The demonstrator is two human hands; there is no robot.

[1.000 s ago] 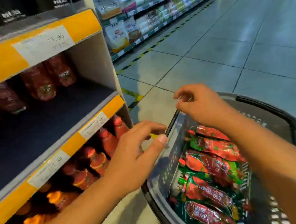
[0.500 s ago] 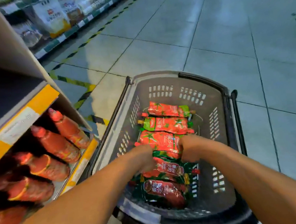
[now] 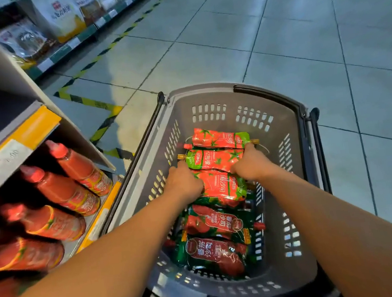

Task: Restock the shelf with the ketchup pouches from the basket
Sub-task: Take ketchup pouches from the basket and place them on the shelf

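Observation:
A grey plastic basket [image 3: 211, 98] stands on the floor and holds several red-and-green ketchup pouches in a row. Both hands are down inside it. My left hand [image 3: 184, 182] grips the left end of the red-and-green pouches [image 3: 220, 184] in the middle of the row, and my right hand [image 3: 252, 164] grips their right end. The farthest pouch [image 3: 220, 137] lies free beyond my fingers. Two darker green pouches [image 3: 212, 224] lie nearer me. The shelf [image 3: 31, 131] with its yellow edge strip is at the left.
Red ketchup squeeze bottles [image 3: 72, 176] lie on the lower shelf at the left. A further shelf row with white bags [image 3: 60, 15] runs along the far left. Tiled floor [image 3: 274, 31] with yellow-black tape stretches ahead. The basket's black handles [image 3: 316, 147] hang down along its sides.
My hands left the basket's rim and went down into it. They now close on the ends of the middle pouches, a little farther along the row than half a second ago.

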